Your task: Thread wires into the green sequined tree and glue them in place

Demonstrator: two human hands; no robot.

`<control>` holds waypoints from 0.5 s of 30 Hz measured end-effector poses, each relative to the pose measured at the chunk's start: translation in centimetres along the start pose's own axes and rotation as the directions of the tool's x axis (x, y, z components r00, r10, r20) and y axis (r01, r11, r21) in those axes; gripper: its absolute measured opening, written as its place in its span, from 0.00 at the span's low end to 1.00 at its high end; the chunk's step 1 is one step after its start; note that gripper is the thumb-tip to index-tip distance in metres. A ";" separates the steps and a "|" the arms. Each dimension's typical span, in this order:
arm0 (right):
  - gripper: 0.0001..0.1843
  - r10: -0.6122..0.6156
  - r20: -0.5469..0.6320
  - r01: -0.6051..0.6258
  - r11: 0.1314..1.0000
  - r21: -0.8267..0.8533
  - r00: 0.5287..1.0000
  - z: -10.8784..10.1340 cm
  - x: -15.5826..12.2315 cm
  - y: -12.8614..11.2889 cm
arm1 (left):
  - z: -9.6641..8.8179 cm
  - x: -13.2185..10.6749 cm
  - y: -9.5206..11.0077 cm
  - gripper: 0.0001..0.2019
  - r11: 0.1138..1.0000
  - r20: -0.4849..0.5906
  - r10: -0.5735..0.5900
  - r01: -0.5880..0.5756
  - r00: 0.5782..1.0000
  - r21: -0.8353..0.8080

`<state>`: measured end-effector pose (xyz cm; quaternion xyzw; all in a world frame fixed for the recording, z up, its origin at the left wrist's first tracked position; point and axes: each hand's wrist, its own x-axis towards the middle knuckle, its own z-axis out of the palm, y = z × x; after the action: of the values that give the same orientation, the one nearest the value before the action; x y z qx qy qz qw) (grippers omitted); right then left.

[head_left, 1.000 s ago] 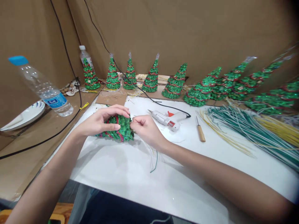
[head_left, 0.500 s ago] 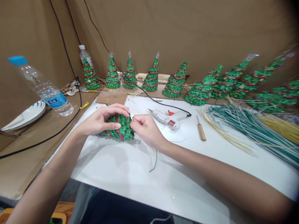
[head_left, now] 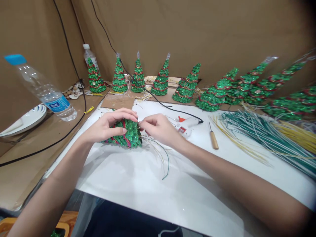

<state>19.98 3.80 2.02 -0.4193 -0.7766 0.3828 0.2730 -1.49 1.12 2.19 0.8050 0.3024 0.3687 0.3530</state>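
A small green beaded Christmas tree [head_left: 130, 135] with red garland lies on its side on the white tabletop [head_left: 138, 177]. My left hand [head_left: 112, 124] is wrapped over it from above, thumb on the near side. At the tree's base, my right hand [head_left: 159, 130] pinches with thumb and forefinger; what lies between the fingertips is too small to make out. Thin wires [head_left: 166, 161], one of them green, trail from the base onto the table below my right hand. The glue gun [head_left: 186, 125] lies just behind my right hand, partly hidden by it.
Several finished-looking trees [head_left: 160, 80] stand along the back. An awl [head_left: 213, 140] and bundles of green and yellow wire [head_left: 266, 141] lie at the right. A water bottle [head_left: 58, 105], a plate [head_left: 32, 118] and a black cable [head_left: 74, 128] are at the left.
My right hand has shifted slightly up and right, with its fingers less tightly curled. More of the trailing wires now shows below it. My left hand keeps its hold on the tree.
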 end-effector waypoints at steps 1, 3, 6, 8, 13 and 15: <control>0.15 0.019 0.015 -0.017 0.995 -0.095 1.000 -0.8 0.2 -0.3 | 0.0 0.0 0.0 0.16 1.000 -0.007 0.004 -0.004 1.000 0.011; 0.14 0.060 0.022 -0.051 0.957 -0.287 0.998 -2.7 0.5 -0.6 | 0.1 0.0 0.0 0.16 0.999 -0.020 0.011 -0.010 1.000 0.032; 0.11 0.105 -0.011 -0.095 0.844 -0.527 0.994 -5.8 1.2 -0.4 | 0.1 0.0 0.0 0.16 0.999 -0.028 0.009 -0.008 1.000 0.043; 0.14 0.174 -0.018 -0.141 0.728 -0.671 0.985 -7.8 1.8 0.5 | 0.1 0.0 0.0 0.17 0.999 -0.031 0.003 -0.001 1.000 0.047; 0.32 0.352 0.095 -0.117 0.537 -0.836 0.931 -11.4 2.9 4.1 | 0.2 0.0 0.0 0.18 0.999 -0.044 -0.001 0.003 0.999 0.051; 0.34 0.360 0.120 -0.098 0.533 -0.841 0.925 -12.0 3.1 5.4 | 0.2 0.0 0.0 0.18 0.999 -0.045 0.003 -0.001 0.999 0.047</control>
<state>29.76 12.76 4.55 -0.5383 -0.8318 0.0651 -0.1193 -1.30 1.05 2.08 0.8048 0.3179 0.3801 0.3266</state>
